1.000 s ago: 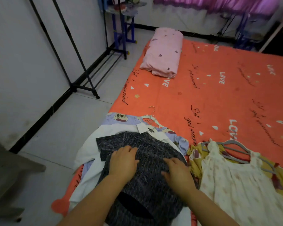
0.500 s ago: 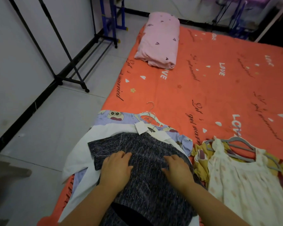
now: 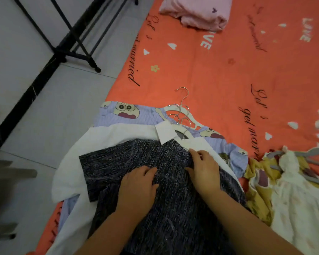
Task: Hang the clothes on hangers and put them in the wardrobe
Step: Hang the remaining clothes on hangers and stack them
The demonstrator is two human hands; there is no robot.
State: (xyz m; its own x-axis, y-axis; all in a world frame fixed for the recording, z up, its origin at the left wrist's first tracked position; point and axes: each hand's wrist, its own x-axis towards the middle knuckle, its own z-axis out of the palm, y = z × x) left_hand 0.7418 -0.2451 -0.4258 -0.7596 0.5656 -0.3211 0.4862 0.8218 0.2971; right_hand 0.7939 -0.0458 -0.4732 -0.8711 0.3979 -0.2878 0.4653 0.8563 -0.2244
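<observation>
The bed fills most of my view, covered by an orange sheet with black script and white hearts. The pale tiled floor runs along its left side, where a black rack stands by the wall.

The dark top lies flat at the bed's near edge, uppermost on a pile. Under it is a white shirt with its collar showing, and under that a blue shirt with cartoon faces. To the right, a cream dress lies over a yellow garment. A pink pillow sits at the far end of the bed.

My hands are apart, both on the dark top. My left hand rests flat on its middle. My right hand is at its upper edge with the fingers bent; I cannot tell whether they pinch the cloth.

White hangers with metal hooks lie at the pile's collars, and grey hangers lie at the dress's top.
</observation>
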